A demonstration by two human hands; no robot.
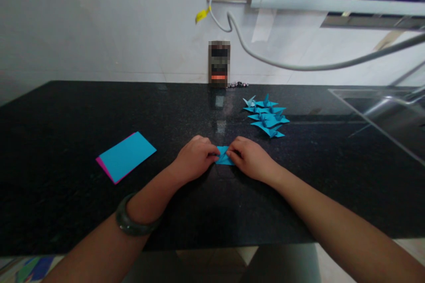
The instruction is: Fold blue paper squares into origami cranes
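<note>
A small folded piece of blue origami paper (224, 159) lies on the black countertop, between my two hands. My left hand (198, 155) pinches its left edge with thumb and fingers. On the opposite side, my right hand (247, 157) has its fingertips closed on the right part of the paper. Diagonal creases show in the strip between them. Beyond my right hand sits a group of several folded blue paper cranes (267, 118), with one paler crane (249, 102) at its back left.
A stack of blue and pink paper sheets (128, 157) lies at the left. Against the wall stands a phone-like object (219, 64) with a blurred face, a beaded strand (239, 84) beside it. A sink (392, 115) is at the right. A grey cable (292, 67) hangs from the socket.
</note>
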